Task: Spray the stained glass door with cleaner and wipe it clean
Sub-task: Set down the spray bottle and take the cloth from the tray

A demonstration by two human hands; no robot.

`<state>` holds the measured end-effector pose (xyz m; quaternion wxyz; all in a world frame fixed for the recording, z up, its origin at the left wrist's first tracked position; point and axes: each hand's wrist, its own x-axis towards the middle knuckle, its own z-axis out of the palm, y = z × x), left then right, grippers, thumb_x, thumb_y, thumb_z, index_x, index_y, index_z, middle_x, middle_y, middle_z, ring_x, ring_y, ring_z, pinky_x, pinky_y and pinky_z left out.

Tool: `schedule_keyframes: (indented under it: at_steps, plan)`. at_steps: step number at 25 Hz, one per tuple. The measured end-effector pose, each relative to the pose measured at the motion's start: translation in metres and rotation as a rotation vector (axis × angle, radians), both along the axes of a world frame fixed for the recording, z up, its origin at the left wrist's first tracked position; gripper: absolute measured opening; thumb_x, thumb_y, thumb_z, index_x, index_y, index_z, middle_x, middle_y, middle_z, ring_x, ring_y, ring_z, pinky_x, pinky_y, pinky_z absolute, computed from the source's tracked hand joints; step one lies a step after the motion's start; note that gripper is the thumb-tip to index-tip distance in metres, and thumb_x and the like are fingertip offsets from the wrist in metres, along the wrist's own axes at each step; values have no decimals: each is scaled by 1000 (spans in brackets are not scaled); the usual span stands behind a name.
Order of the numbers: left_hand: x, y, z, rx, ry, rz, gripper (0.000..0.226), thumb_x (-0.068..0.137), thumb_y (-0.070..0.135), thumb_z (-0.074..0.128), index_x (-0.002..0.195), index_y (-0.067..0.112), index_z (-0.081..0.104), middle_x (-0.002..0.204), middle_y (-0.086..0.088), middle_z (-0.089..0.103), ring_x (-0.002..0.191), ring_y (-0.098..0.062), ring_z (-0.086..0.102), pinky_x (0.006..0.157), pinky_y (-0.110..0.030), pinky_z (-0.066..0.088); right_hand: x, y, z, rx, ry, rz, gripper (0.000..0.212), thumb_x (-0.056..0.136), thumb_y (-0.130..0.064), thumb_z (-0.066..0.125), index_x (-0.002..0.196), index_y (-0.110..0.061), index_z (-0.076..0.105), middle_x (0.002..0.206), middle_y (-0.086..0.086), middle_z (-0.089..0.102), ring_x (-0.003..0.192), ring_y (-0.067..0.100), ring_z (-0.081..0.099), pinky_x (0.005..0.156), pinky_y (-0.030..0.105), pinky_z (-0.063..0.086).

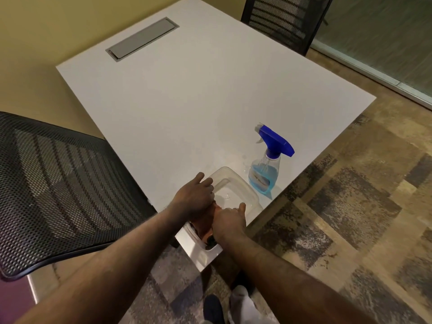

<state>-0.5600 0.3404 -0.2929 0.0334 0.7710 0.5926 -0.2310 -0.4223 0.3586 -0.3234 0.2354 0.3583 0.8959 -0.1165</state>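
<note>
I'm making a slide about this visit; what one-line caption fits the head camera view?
Both hands (left, right) wring an orange-brown cloth over a clear plastic tub, beside a blue-capped spray bottle on a white table.

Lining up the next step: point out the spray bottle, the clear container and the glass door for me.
spray bottle [263,177]: head view, on its blue-filled body.
clear container [251,191]: head view, on its right rim.
glass door [385,40]: head view, on the frosted pane, upper right.
</note>
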Motion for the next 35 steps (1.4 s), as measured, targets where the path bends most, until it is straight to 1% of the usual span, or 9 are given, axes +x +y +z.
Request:
schedule_keyframes:
  at_steps: [3, 6, 9, 15, 18, 22, 27, 31, 35]
  plan:
    - [8, -1, 0, 60, 61, -38, 18, 91, 22, 57, 83, 21, 73, 80, 9, 71, 94, -14, 62, 100, -30, 43, -4, -2, -2, -15, -20, 1, 11, 92, -25, 60, 95, -14, 62, 91, 6, 69, 95, 24, 65, 114, 53, 9]
    - [13, 1, -9, -39, 14, 59, 29, 100, 18, 42, 94, 9, 69, 95, -4, 71, 104, -24, 57, 106, -37, 34, -7, -1, -4, -8, -34, 9, 9, 93, -22, 59, 94, -14, 63, 94, 6, 70, 99, 23, 65, 116, 54, 4]
    - [15, 3, -11, 12, -12, 151, 32, 101, 22, 38, 91, 10, 66, 95, -5, 70, 103, -26, 55, 98, -39, 34, -8, 3, -4, -9, -14, 8, 10, 93, -23, 58, 95, -14, 64, 96, 6, 70, 100, 22, 64, 116, 54, 4]
    - [23, -1, -9, -25, -58, 290, 13, 85, 21, 53, 88, 13, 63, 91, -3, 65, 100, -28, 52, 83, -38, 29, -14, 8, 0, -55, 77, -37, 14, 94, -24, 54, 96, -15, 64, 98, 4, 68, 98, 21, 63, 113, 47, 20]
    - [30, -1, 1, 18, -91, 386, 10, 83, 16, 52, 85, 15, 61, 90, -2, 64, 96, -28, 53, 76, -36, 23, -13, 12, 6, -129, 181, -118, 11, 93, -23, 55, 94, -15, 63, 96, 4, 69, 94, 21, 63, 103, 42, 31]
    - [34, -3, 20, 133, -227, 582, 21, 90, 20, 47, 95, 16, 67, 99, -3, 66, 98, -29, 55, 77, -36, 26, -7, 16, 20, -172, 323, -206, 11, 92, -22, 56, 98, -15, 61, 95, 5, 69, 92, 23, 63, 93, 40, 37]
    - [42, -9, 59, 299, -516, 865, 27, 88, 15, 55, 109, 15, 73, 108, -8, 72, 107, -32, 62, 86, -36, 44, -3, 10, 57, -164, 408, -382, 15, 94, -26, 55, 102, -14, 62, 96, 6, 67, 87, 22, 60, 89, 38, 41]
    - [59, -29, 104, 497, -706, 799, 21, 84, 14, 60, 97, 7, 75, 98, -14, 74, 96, -34, 67, 84, -41, 53, 21, -10, 100, -52, 528, -536, 13, 95, -29, 55, 88, -18, 51, 85, 1, 57, 94, 23, 59, 95, 42, 39]
    - [94, -44, 148, 536, -807, 584, 25, 88, 13, 63, 108, 1, 72, 110, -20, 69, 107, -37, 63, 89, -40, 49, 75, -38, 151, 160, 580, -627, 21, 92, -32, 61, 101, -13, 60, 98, 7, 67, 97, 24, 63, 97, 44, 44]
